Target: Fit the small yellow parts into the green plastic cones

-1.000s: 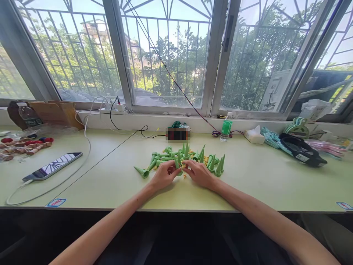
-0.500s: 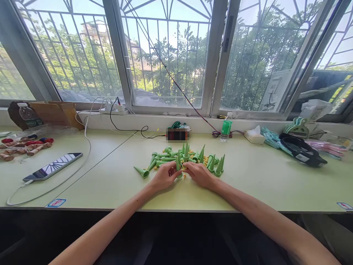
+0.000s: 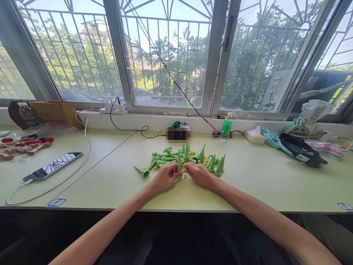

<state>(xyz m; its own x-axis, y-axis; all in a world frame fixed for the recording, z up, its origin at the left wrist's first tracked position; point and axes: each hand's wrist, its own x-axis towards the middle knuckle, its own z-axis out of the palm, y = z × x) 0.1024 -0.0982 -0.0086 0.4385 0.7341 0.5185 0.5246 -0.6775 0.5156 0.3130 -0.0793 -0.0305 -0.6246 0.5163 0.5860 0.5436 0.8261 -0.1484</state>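
My left hand is closed around a green plastic cone spike, held upright with its tip pointing up. Close beside it, my right hand has thumb and fingertips pinched at a small yellow piece, largely hidden by the fingers. Just behind the fingertips stands another green spike. A pile of green spikes spreads beyond my hands, mixed with small yellow pieces. Two or so upright spikes stand right of my right hand. One loose spike lies on its side at the left.
A charging phone with a white cable lies on the table at left, near wooden pieces. At the back stand a pixelated device, a green-labelled bottle and a tissue box. A black strap lies right.
The spike in my left hand has shifted slightly right and stands straighter. The yellow piece at my right fingertips shows less. Both arms stay almost in place.
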